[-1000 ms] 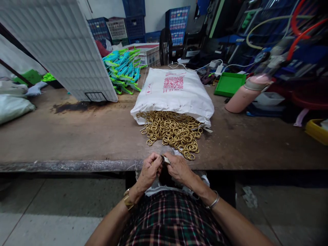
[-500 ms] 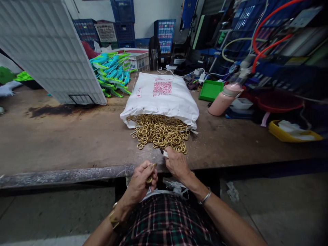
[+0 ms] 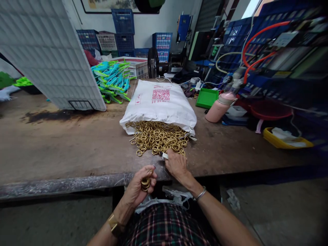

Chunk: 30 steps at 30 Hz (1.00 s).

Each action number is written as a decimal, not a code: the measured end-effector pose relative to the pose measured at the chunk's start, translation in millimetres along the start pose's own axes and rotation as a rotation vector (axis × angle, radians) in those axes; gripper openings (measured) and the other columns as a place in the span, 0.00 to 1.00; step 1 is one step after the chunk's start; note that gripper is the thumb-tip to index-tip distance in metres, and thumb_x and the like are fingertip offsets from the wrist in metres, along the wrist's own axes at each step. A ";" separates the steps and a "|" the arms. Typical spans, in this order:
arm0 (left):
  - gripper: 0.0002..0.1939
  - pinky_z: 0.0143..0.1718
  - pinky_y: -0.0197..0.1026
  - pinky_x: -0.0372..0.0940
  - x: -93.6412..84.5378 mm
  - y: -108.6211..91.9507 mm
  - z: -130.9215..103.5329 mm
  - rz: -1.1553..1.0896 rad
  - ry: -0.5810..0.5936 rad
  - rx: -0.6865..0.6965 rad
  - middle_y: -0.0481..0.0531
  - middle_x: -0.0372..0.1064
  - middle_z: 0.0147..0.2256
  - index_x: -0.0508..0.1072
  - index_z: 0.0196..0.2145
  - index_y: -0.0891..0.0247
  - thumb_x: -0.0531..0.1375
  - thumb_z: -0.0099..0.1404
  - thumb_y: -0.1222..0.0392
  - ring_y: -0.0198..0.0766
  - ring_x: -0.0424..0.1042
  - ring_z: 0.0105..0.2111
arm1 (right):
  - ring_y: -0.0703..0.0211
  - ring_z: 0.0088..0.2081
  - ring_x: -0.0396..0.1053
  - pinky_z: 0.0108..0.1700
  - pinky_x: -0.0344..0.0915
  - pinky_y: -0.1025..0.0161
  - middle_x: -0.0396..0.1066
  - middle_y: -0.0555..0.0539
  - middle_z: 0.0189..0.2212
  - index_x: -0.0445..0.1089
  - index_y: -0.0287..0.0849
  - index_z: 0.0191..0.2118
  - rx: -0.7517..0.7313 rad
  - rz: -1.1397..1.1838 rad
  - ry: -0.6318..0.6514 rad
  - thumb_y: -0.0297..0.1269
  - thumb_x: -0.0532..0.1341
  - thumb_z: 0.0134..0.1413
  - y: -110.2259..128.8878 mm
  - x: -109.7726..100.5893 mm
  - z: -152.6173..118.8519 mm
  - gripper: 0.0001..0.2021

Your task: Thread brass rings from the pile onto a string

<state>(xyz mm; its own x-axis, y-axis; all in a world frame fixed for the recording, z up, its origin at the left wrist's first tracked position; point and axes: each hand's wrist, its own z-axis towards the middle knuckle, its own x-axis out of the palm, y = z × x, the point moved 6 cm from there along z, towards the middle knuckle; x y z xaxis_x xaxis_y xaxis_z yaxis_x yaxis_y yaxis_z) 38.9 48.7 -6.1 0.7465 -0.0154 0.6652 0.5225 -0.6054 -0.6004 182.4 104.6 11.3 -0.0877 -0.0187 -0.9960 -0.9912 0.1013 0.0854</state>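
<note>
Brass-coloured rings (image 3: pixel 161 138) spill in a pile from the mouth of a white sack (image 3: pixel 159 106) with red printing, lying on the table. Several gold rings (image 3: pixel 145 183) sit stacked in my left hand (image 3: pixel 140 184), its fingers curled round them just past the table's front edge. At the near side of the pile, my right hand (image 3: pixel 176 164) grips a small white-handled tool with a dark tip (image 3: pixel 165 155). That tip points toward the rings; its exact kind is too small to make out.
A white ribbed panel (image 3: pixel 58 61) stands at the left, beside turquoise and green plastic pieces (image 3: pixel 112 80). On the right are a pink bottle (image 3: pixel 217 110), a green tray (image 3: pixel 207 98) and a yellow basket (image 3: pixel 285 140). The wooden table (image 3: pixel 64 147) ends at a wrapped front edge.
My left hand has turned and its fingers have loosened somewhat, showing more of the rings it holds. My right hand stays by the pile with the tool. The view has tilted up slightly.
</note>
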 end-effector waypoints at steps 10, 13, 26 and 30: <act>0.10 0.16 0.28 0.51 -8.1 2.2 9.3 -0.178 -0.053 -0.004 0.51 0.65 0.27 0.66 0.23 0.68 0.64 0.50 0.62 0.31 0.66 0.26 | 0.52 0.32 0.71 0.33 0.56 0.62 0.72 0.40 0.29 0.65 0.40 0.38 0.016 0.010 -0.010 0.37 0.51 0.55 -1.4 0.3 -0.6 0.10; 0.12 0.14 0.27 0.49 -8.8 5.1 9.3 -0.199 -0.075 -0.024 0.48 0.62 0.23 0.64 0.22 0.67 0.65 0.48 0.60 0.30 0.64 0.23 | 0.52 0.32 0.71 0.32 0.55 0.62 0.73 0.40 0.29 0.65 0.40 0.37 0.011 0.020 0.006 0.35 0.51 0.55 -1.2 3.0 2.2 0.09; 0.16 0.14 0.26 0.47 -1.1 -6.1 20.8 0.000 -0.061 0.003 0.44 0.60 0.23 0.63 0.29 0.64 0.66 0.47 0.57 0.26 0.61 0.20 | 0.60 0.30 0.68 0.30 0.51 0.67 0.72 0.47 0.27 0.67 0.44 0.36 -0.059 0.198 -0.024 0.30 0.54 0.50 -6.4 -6.5 -2.3 0.08; 0.19 0.14 0.26 0.46 0.5 -15.0 28.3 0.199 -0.148 0.114 0.42 0.59 0.21 0.63 0.32 0.63 0.65 0.47 0.52 0.24 0.58 0.16 | 0.64 0.26 0.62 0.29 0.50 0.69 0.67 0.50 0.23 0.65 0.42 0.29 -0.229 0.479 -0.063 0.34 0.50 0.54 2.1 -6.3 -7.6 0.08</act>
<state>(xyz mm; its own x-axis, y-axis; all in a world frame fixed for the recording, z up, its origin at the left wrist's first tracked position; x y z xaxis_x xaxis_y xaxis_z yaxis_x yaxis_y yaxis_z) 43.1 80.2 -9.4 0.8868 -0.0037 0.4622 0.3963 -0.5085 -0.7644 180.1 97.4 18.0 -0.5362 0.0370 -0.8433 -0.8387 -0.1365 0.5273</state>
